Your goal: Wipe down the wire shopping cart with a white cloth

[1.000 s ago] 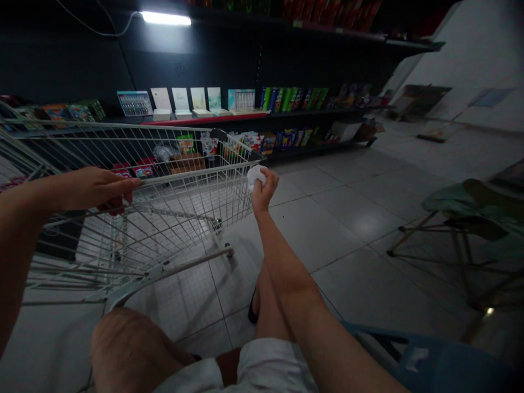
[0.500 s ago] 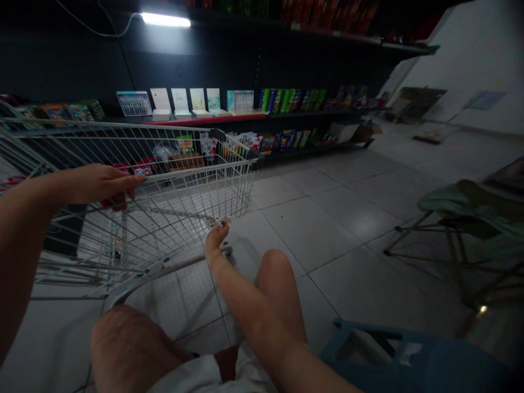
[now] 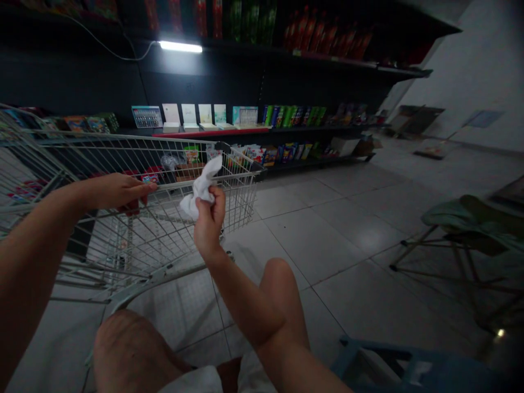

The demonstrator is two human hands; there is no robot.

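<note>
A grey wire shopping cart (image 3: 174,185) stands in front of me on the left, side-on. My left hand (image 3: 117,192) is closed over its near top rail, fingers curled down past the wires. In my right hand (image 3: 210,218) a crumpled white cloth (image 3: 203,186) is pinched between thumb and fingers. That hand is raised to the near side of the cart, by the top rail; whether the cloth touches the wires I cannot tell. The cart basket shows no goods that I can make out apart from the shelf behind it.
Behind the cart runs a dark shelf (image 3: 241,131) with boxes, cans and bags; bottles stand higher up. A lit tube lamp (image 3: 180,47) hangs there. A blue plastic stool (image 3: 409,360) is at lower right, a folding chair (image 3: 458,226) beyond it. Tiled floor (image 3: 327,229) lies between.
My right hand has risen from the cart's lower side to its top rail, bringing the white cloth up into fuller view. The left hand stays on the rail. The view has tilted up slightly.
</note>
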